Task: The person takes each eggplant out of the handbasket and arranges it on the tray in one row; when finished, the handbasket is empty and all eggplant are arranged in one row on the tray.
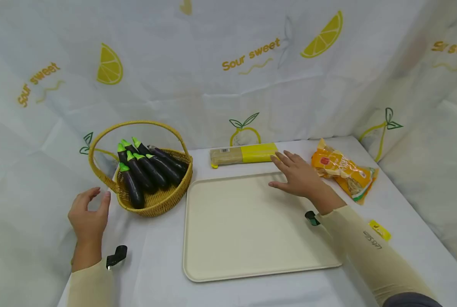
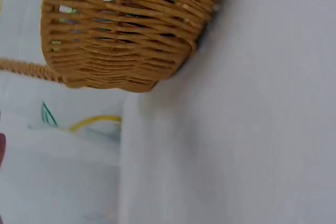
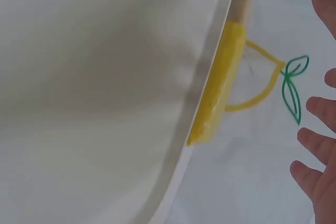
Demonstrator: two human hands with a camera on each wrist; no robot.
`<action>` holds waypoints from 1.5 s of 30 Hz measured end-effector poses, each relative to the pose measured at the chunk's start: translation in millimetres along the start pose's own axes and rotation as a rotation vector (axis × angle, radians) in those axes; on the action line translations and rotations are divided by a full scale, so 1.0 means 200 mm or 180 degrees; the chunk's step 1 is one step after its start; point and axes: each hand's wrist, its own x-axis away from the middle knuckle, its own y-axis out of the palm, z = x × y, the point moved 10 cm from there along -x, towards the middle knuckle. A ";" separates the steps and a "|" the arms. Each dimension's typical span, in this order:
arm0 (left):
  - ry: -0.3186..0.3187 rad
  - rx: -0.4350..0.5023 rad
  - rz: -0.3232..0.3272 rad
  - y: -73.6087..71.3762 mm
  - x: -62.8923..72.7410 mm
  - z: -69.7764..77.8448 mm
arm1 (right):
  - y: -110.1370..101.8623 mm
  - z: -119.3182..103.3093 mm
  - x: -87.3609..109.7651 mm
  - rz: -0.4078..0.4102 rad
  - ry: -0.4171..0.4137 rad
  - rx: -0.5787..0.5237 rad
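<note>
A wicker basket [image 1: 163, 207] with a tall handle stands at the back left and holds several dark eggplants [image 1: 140, 175] with green caps. My left hand [image 1: 88, 217] is just left of the basket, thumb and fingers apart, with nothing in it. Over the far right part of a beige tray [image 1: 247, 226] hovers my right hand [image 1: 297, 175], fingers spread and holding nothing. Its fingertips are near the yellow end of a flat pack of noodles [image 1: 226, 156] behind the tray. In the left wrist view the basket's woven side [image 2: 121, 35] fills the top.
An orange plastic food bag [image 1: 343, 170] lies right of my right hand. A small yellow packet [image 1: 380, 230] is beside my right forearm. White cloth with printed lemons [image 1: 245, 134] hangs behind and at both sides of the white-covered table [image 1: 151, 260].
</note>
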 end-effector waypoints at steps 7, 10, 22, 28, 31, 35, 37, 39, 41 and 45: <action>-0.1937 0.2046 0.0040 0.23 0.10 -0.35 | 0.02 -0.31 -0.24 0.0013 -0.0374 -0.0248; -0.2084 0.2566 0.0205 0.29 0.15 -0.37 | 0.02 -0.45 -0.34 -0.0021 -0.0485 -0.0367; -0.2368 0.2858 0.0109 0.37 0.27 -0.36 | -0.01 -1.06 -0.76 -0.0214 -0.0925 -0.0886; -0.2442 0.2602 -0.0044 0.37 0.29 -0.37 | 0.06 -1.20 -0.95 -0.0428 -0.0752 -0.1130; -0.2413 0.2570 -0.0088 0.37 0.28 -0.37 | 0.11 -1.25 -1.04 -0.0453 -0.0659 -0.1191; -0.2288 0.2549 -0.0136 0.37 0.25 -0.36 | 0.19 -1.29 -1.16 -0.0440 -0.0484 -0.1082; -0.2258 0.2552 -0.0152 0.37 0.25 -0.36 | 0.23 -1.29 -1.20 -0.0448 -0.0333 -0.0993; -0.2252 0.2504 -0.0166 0.38 0.26 -0.37 | 0.26 -1.28 -1.22 -0.0446 -0.0157 -0.0900; -0.2229 0.2486 -0.0153 0.39 0.26 -0.38 | 0.28 -1.27 -1.24 -0.0436 -0.0018 -0.0837; -0.2131 0.2434 -0.0129 0.39 0.26 -0.37 | 0.30 -1.26 -1.24 -0.0408 0.0135 -0.0735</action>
